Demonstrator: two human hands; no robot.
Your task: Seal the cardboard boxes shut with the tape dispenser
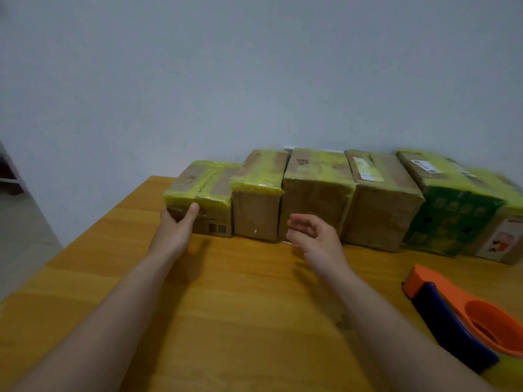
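**Six cardboard boxes point(315, 205) in a row, tape dispenser point(458, 304) lying unused**

Lined up side by side along the far edge of the table point(226, 306), across the middle of the frame, backs to the wall point(254, 80). Mostly banded over the top in yellow-green tape point(260, 176); fourth box point(382, 205) from the left showing only a label and a brownish strip, so possibly not yet sealed. Fifth, a green box point(452, 222), printed all over. Tape dispenser, orange with a blue band, on its side at lower right, well apart from the row and in neither hand.

Left hand point(174, 227) on the leftmost box point(203, 190), left of centre: thumb point(192, 212) laid up the front face, fingers round the left side and mostly hidden, reading as a hold on that corner. Right hand point(314, 236) in mid-air near the third box point(314, 193), fingers loosely curled, gripping nothing, touching nothing.

Leftmost box close to the table's left edge: too hard a one-handed shove, and over the side. Neighbours packed tight, so liable to drag or tip along with it. Right forearm just beside the dispenser; one careless sweep enough to knock it off the near edge.

Tabletop glossy, orange-yellow wood grain, likely slippery under cardboard. Plain pale wall across the upper half; grey floor point(22, 236) at far left.
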